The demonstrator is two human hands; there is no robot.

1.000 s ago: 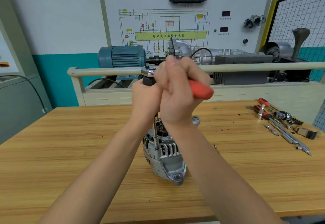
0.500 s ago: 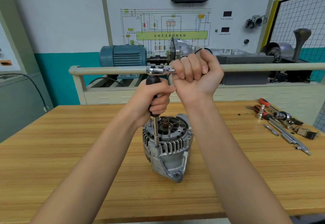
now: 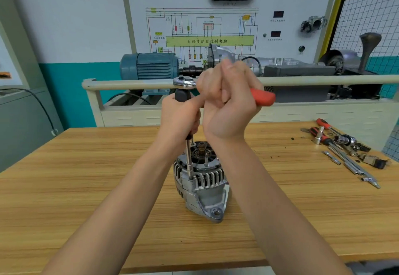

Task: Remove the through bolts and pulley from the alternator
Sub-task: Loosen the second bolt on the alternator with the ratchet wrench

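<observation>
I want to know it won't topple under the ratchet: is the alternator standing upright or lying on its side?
Upright. The alternator stands on the table, shaft end up, the extension bar running straight down into it.

Automotive training workshop: wiring-diagram board (image 3: 207,26), workbench (image 3: 86,188), tools (image 3: 345,151)

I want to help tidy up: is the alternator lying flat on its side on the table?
No, the alternator stands upright on the wooden table, its shaft end pointing up.
</observation>
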